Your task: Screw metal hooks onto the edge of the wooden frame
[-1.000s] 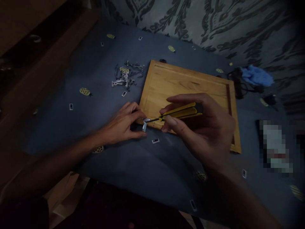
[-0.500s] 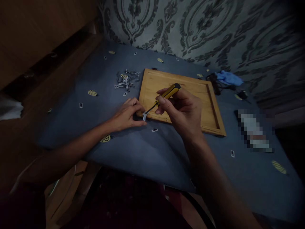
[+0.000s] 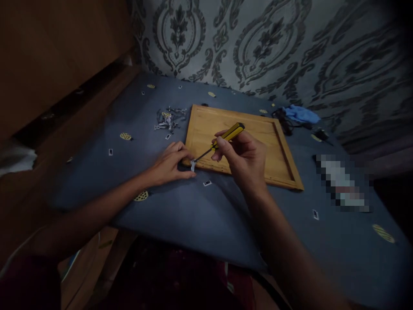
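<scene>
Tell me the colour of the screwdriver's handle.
The screwdriver handle is yellow with black, clearest in the head view.

Yellow-and-black handle on screwdriver (image 3: 229,132). Silver bracket (image 3: 192,165). Honey-brown wooden panel (image 3: 251,148), plain grain. Dark blue cloth (image 3: 180,211), scattered yellow dotted ovals, small white tags. Grey wallpaper (image 3: 258,47), darker damask pattern. Light blue rag (image 3: 301,114). Silver-grey hardware pile (image 3: 167,118).

the right hand (image 3: 245,161) has tilted the screwdriver (image 3: 226,137) handle up.
</scene>
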A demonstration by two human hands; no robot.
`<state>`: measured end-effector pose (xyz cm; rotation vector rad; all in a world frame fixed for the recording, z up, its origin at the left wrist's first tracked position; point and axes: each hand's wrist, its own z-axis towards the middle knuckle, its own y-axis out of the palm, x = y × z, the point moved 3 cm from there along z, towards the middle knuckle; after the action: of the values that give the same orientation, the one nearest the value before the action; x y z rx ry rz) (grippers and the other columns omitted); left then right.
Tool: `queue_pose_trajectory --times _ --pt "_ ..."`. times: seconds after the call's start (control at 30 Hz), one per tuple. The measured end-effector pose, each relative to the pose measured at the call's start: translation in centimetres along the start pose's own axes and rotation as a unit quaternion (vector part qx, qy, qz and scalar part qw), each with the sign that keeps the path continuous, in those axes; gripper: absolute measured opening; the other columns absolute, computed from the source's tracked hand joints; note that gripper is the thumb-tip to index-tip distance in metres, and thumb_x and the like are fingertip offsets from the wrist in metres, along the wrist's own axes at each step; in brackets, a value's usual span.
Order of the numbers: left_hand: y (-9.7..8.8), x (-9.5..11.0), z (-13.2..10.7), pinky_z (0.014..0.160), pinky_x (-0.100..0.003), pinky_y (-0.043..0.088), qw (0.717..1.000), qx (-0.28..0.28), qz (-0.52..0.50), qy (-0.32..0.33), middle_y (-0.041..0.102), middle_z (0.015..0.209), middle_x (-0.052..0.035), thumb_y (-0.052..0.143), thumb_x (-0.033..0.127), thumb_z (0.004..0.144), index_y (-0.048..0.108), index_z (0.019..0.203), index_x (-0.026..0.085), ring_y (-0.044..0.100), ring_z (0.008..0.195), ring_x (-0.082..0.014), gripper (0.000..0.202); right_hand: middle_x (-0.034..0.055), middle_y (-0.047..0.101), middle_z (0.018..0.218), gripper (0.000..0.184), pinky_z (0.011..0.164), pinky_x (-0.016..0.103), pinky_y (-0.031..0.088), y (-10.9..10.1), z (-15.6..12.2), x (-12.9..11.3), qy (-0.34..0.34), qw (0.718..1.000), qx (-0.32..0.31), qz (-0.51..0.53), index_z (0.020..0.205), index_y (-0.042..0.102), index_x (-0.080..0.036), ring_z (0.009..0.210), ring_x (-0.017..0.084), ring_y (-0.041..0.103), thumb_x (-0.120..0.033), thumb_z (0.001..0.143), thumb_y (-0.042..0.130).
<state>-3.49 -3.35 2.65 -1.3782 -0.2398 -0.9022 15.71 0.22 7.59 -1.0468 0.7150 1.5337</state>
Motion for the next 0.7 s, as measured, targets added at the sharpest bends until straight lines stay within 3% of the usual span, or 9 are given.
queue_pose_trajectory --times 0.33,0.57,0.7 --pt "-0.11 -0.1 0.12 0.095 -0.038 0.047 1.0 -0.008 -0.006 0.005 0.061 0.109 -0.005 0.084 0.045 0.082 0.073 0.111 0.02 0.056 0.104 -0.024 0.04 -0.0056 0.067 0.074 0.03 0.051 0.025 0.054 -0.06 -0.81 -0.46 -0.005 1.0 0.024 0.002 0.087 0.07 -0.024 0.05 0.009 0.059 -0.047 0.08 0.088" --pt "0.08 -0.5 0.06 0.096 -0.039 0.048 1.0 0.01 -0.002 0.011 0.06 0.109 -0.005 0.083 0.047 0.081 0.073 0.111 0.021 0.055 0.105 -0.0244 0.041 -0.0053 0.069 0.075 0.033 0.053 0.026 0.056 0.14 -0.71 -0.49 -0.004 1.0 0.006 0.004 0.089 0.072 -0.025 0.053 0.01 0.061 -0.049 0.076 0.09" --pt "0.16 -0.62 0.06 0.096 -0.038 0.048 1.0 0.011 -0.006 0.01 0.059 0.108 -0.005 0.084 0.049 0.08 0.073 0.11 0.021 0.055 0.106 -0.0247 0.042 -0.0043 0.07 0.075 0.032 0.059 0.027 0.057 0.28 -0.67 -0.6 -0.005 0.999 -0.038 0.003 0.094 0.075 -0.023 0.059 0.011 0.065 -0.047 0.078 0.089"
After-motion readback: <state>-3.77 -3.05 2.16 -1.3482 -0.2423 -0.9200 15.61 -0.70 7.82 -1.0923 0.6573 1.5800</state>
